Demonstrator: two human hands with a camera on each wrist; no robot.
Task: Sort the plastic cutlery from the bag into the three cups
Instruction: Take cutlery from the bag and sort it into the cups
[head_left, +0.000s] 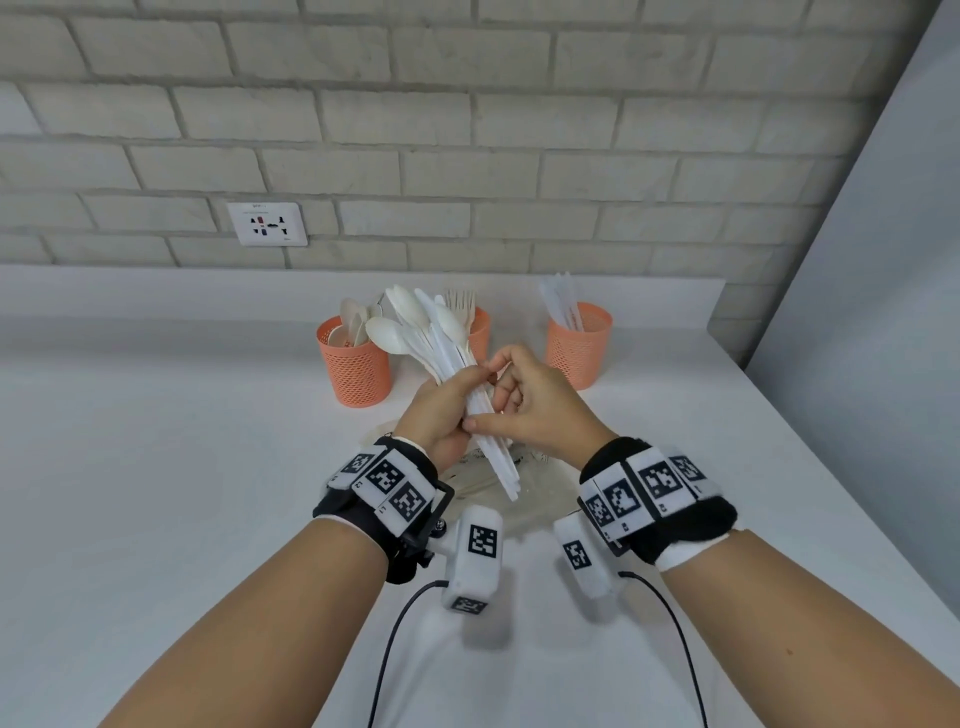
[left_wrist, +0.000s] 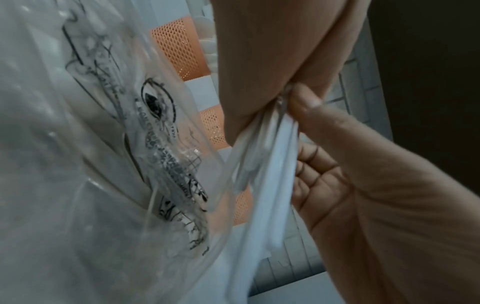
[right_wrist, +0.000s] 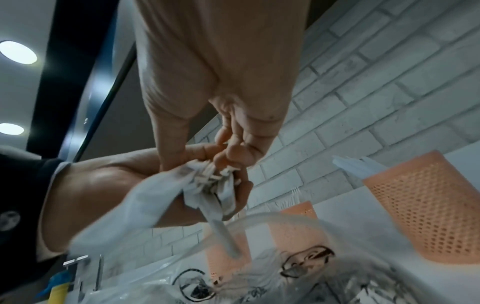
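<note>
In the head view, the left hand (head_left: 441, 410) has its fingers curled around a bundle of white plastic cutlery (head_left: 441, 343), mostly spoons, with the bowls fanned upward and the handles pointing down toward the person. The right hand (head_left: 535, 405) is just beside it, and its thumb and forefinger pinch the handles of the same bundle. Under the hands lies the clear bag (head_left: 493, 483) on the white table (head_left: 156, 467). Behind stand three orange mesh cups: the left cup (head_left: 355, 371) with spoons, the middle cup (head_left: 479, 332) with forks, partly hidden by the bundle, and the right cup (head_left: 579, 345) with knives. A wall socket (head_left: 267, 224) sits in the brick wall. In the left wrist view, the bag (left_wrist: 103, 164) with black print fills the left side, and the handles (left_wrist: 270, 174) pass between both hands. In the right wrist view, the ends of the handles (right_wrist: 213, 179) show inside the left hand's grip, with the right hand's fingers (right_wrist: 233, 156) touching them; the bag (right_wrist: 259, 277) lies below, and the right cup (right_wrist: 426, 209) stands near.
</note>
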